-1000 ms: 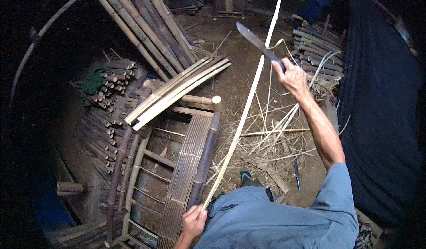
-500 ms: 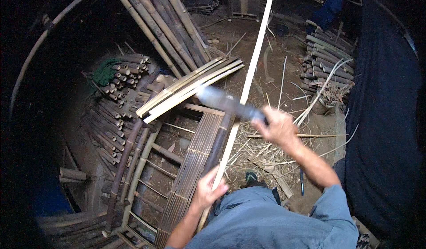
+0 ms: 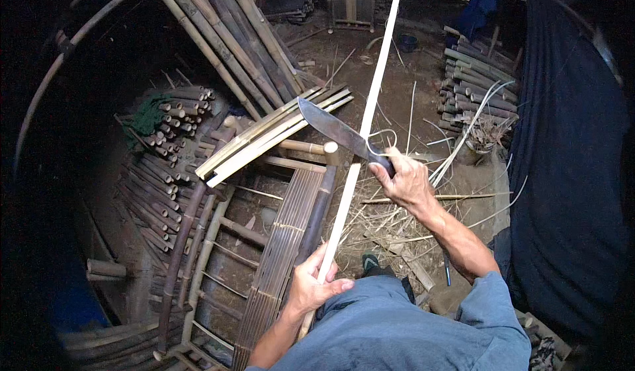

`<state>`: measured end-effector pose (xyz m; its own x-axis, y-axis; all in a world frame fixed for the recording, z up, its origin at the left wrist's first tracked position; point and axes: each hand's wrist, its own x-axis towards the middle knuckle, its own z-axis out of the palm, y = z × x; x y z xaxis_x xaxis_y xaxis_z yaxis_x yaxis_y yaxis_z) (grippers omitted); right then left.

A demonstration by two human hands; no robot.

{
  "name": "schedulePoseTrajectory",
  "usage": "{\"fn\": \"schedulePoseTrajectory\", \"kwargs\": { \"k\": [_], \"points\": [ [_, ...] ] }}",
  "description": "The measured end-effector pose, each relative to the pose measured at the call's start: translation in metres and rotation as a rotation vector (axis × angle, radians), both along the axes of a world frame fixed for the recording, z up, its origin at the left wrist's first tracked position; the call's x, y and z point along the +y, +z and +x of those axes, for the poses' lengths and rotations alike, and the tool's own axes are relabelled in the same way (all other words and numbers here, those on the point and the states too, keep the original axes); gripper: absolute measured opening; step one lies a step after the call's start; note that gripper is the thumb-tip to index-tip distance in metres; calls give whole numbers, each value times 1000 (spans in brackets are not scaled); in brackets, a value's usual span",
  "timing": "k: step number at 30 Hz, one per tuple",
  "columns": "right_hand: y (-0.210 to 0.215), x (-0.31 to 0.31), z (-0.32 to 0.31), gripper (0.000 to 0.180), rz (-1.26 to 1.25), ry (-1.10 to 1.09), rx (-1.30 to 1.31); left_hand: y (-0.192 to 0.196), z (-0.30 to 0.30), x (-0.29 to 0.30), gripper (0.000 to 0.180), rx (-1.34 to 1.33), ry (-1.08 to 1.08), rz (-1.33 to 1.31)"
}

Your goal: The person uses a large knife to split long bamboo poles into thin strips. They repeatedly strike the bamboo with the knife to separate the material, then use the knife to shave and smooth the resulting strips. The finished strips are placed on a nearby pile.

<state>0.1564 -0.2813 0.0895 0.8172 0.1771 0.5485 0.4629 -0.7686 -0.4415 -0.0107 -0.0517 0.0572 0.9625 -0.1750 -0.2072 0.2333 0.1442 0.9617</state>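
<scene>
A long pale bamboo strip [image 3: 344, 213] slants up from my lap toward the far side. My left hand [image 3: 311, 288] is closed round its lower part, thumb stretched along it. My right hand [image 3: 409, 186] grips the dark handle of a machete [image 3: 332, 127]. The broad blade crosses the strip above my left hand and points to the far left. A thin curled shaving [image 3: 390, 131] loops up beside the blade, close to my right fingers.
Split bamboo pieces [image 3: 272, 141] lie across a bamboo frame with a slatted panel [image 3: 268, 265] on my left. Bamboo poles are stacked left and lean at the far left. Shavings [image 3: 383, 222] litter the ground. On the right are a pole pile [image 3: 473, 83] and a dark cloth [image 3: 562, 172].
The machete, blurred before, now shows sharply, its tip farther away from me. A curled shaving now stands by the blade. My left hand keeps its hold on the strip.
</scene>
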Motion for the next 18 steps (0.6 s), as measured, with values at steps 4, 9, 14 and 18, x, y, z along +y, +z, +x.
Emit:
{"fn": "schedulePoseTrajectory", "kwargs": {
  "k": [4, 9, 14, 18],
  "points": [
    [-8, -7, -4, 48, -181, 234, -218, 6, -6, 5, 97, 12, -10, 31],
    [1, -15, 11, 45, -58, 56, -52, -4, -13, 9, 97, -2, -42, 64],
    [12, -46, 53, 55, -56, -189, 47, -14, -36, 23, 93, -38, -82, 133],
    [30, -101, 92, 60, -56, -367, 1, -37, -81, 56, 65, -81, -139, 245]
  ]
}}
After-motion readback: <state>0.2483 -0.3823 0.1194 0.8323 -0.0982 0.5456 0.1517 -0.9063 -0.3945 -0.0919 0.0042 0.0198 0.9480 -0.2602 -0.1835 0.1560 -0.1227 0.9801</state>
